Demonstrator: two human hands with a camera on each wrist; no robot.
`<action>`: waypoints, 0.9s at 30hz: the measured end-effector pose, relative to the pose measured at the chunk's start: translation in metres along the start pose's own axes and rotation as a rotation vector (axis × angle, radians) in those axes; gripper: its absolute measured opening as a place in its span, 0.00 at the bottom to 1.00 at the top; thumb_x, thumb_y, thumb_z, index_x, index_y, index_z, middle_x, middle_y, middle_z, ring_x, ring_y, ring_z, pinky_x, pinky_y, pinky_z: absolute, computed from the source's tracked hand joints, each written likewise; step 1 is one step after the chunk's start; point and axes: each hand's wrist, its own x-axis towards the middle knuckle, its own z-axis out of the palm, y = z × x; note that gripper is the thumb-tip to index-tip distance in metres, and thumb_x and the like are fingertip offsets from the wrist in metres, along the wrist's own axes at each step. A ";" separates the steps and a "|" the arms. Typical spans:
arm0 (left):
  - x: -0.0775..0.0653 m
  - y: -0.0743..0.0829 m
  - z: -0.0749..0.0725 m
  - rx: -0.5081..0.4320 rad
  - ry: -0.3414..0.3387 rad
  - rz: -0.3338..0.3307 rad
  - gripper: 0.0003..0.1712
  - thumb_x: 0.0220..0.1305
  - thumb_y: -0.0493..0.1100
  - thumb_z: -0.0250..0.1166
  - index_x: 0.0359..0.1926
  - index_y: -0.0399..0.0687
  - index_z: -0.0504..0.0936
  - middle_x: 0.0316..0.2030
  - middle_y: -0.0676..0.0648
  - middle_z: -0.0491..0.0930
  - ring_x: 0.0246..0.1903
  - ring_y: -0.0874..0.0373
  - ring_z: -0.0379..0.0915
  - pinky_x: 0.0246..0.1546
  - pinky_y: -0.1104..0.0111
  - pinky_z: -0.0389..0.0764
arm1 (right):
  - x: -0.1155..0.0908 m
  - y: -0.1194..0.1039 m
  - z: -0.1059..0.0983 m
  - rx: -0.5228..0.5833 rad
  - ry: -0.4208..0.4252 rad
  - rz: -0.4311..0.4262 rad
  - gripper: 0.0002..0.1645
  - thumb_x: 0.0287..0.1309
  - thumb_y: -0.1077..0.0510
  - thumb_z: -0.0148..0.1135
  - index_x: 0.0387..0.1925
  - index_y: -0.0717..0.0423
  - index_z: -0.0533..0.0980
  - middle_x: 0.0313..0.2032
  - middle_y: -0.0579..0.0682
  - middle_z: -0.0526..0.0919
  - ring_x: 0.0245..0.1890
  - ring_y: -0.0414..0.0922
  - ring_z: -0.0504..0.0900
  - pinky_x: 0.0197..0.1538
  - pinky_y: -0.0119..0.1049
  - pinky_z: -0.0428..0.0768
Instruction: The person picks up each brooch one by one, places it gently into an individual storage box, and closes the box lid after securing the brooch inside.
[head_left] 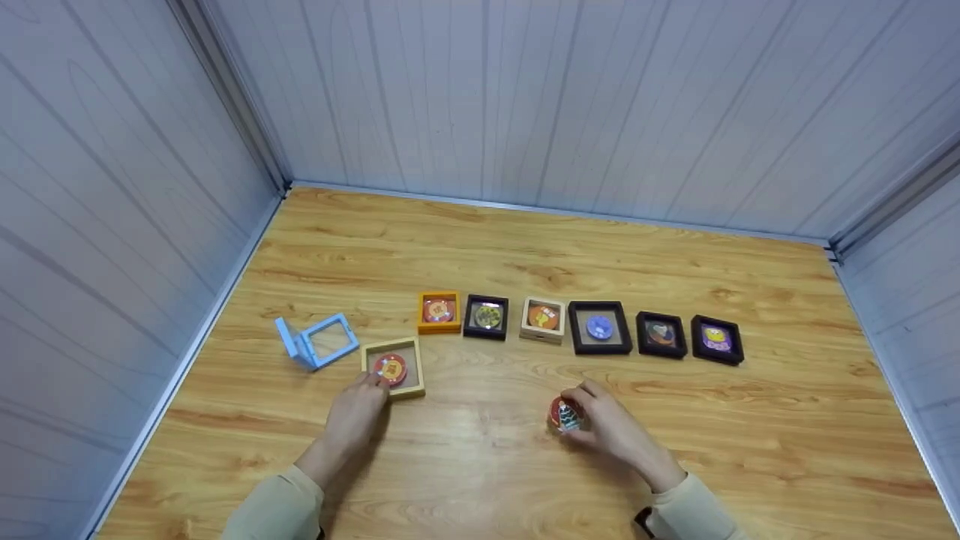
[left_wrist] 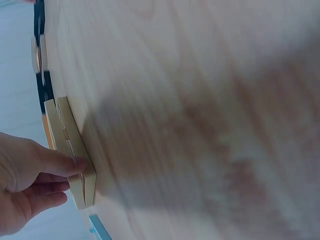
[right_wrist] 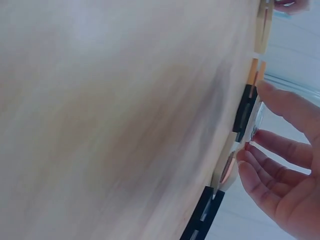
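My left hand (head_left: 354,411) grips the near edge of a pale wooden display frame (head_left: 418,366). Inside that frame shows a red round badge (head_left: 391,368) with a yellow centre. In the left wrist view my thumb lies against the frame's front side (left_wrist: 75,145), where a narrow gap runs between its two halves. The other fingers are on its far side, partly hidden. Over to the right, my right hand (head_left: 613,426) pinches a red round badge with a Christmas tree (head_left: 567,417) between thumb and fingers. The right wrist view shows only a sliver of this badge.
A light blue frame (head_left: 350,330) stands hinged open at left. Behind the hands runs a row of closed frames holding round badges: orange (head_left: 426,328), pale wood (head_left: 541,337) and several black ones, such as the larger one (head_left: 600,349). White panel walls (head_left: 525,112) enclose the wooden table.
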 end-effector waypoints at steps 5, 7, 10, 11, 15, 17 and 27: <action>0.006 -0.011 -0.001 -0.019 -0.014 -0.007 0.08 0.41 0.22 0.62 0.26 0.32 0.77 0.28 0.38 0.76 0.29 0.47 0.72 0.27 0.60 0.76 | -0.006 -0.004 -0.004 0.029 -0.002 0.006 0.28 0.35 0.61 0.71 0.43 0.66 0.72 0.34 0.50 0.70 0.32 0.42 0.71 0.36 0.34 0.75; 0.009 -0.016 -0.001 -0.026 -0.024 -0.007 0.08 0.40 0.22 0.62 0.27 0.31 0.77 0.28 0.38 0.76 0.29 0.46 0.72 0.28 0.60 0.76 | -0.009 -0.006 -0.005 0.047 0.003 0.015 0.28 0.35 0.61 0.71 0.42 0.66 0.72 0.34 0.50 0.70 0.33 0.43 0.72 0.37 0.35 0.75; 0.014 -0.023 -0.001 -0.029 -0.034 -0.002 0.09 0.38 0.22 0.62 0.26 0.31 0.77 0.27 0.38 0.75 0.28 0.47 0.72 0.27 0.60 0.75 | -0.013 -0.009 -0.007 0.067 0.018 0.027 0.29 0.35 0.62 0.72 0.43 0.66 0.72 0.35 0.50 0.71 0.34 0.44 0.73 0.38 0.36 0.76; 0.016 -0.025 -0.001 -0.022 -0.034 -0.001 0.09 0.38 0.22 0.62 0.26 0.31 0.77 0.27 0.38 0.75 0.28 0.47 0.71 0.27 0.60 0.75 | -0.015 -0.009 -0.007 0.077 0.025 0.031 0.29 0.35 0.62 0.72 0.43 0.66 0.72 0.35 0.50 0.71 0.34 0.44 0.74 0.38 0.36 0.76; 0.024 -0.033 0.002 0.013 0.006 0.007 0.08 0.39 0.21 0.62 0.22 0.34 0.78 0.25 0.40 0.74 0.27 0.48 0.72 0.24 0.60 0.75 | -0.020 -0.012 -0.008 0.120 0.044 0.044 0.29 0.35 0.61 0.72 0.43 0.66 0.72 0.36 0.50 0.72 0.34 0.45 0.75 0.38 0.35 0.77; 0.028 -0.036 0.002 0.024 0.008 -0.003 0.08 0.39 0.21 0.62 0.22 0.34 0.78 0.25 0.41 0.74 0.28 0.48 0.72 0.24 0.61 0.75 | -0.022 -0.012 -0.007 0.148 0.054 0.048 0.30 0.35 0.60 0.72 0.43 0.66 0.72 0.36 0.50 0.72 0.34 0.45 0.75 0.37 0.35 0.77; 0.052 -0.051 0.003 0.047 -0.048 -0.033 0.08 0.40 0.22 0.63 0.22 0.35 0.78 0.25 0.39 0.75 0.27 0.47 0.72 0.25 0.60 0.76 | -0.031 -0.014 -0.001 0.222 0.097 0.056 0.30 0.35 0.61 0.71 0.44 0.67 0.72 0.36 0.49 0.73 0.32 0.43 0.75 0.35 0.34 0.77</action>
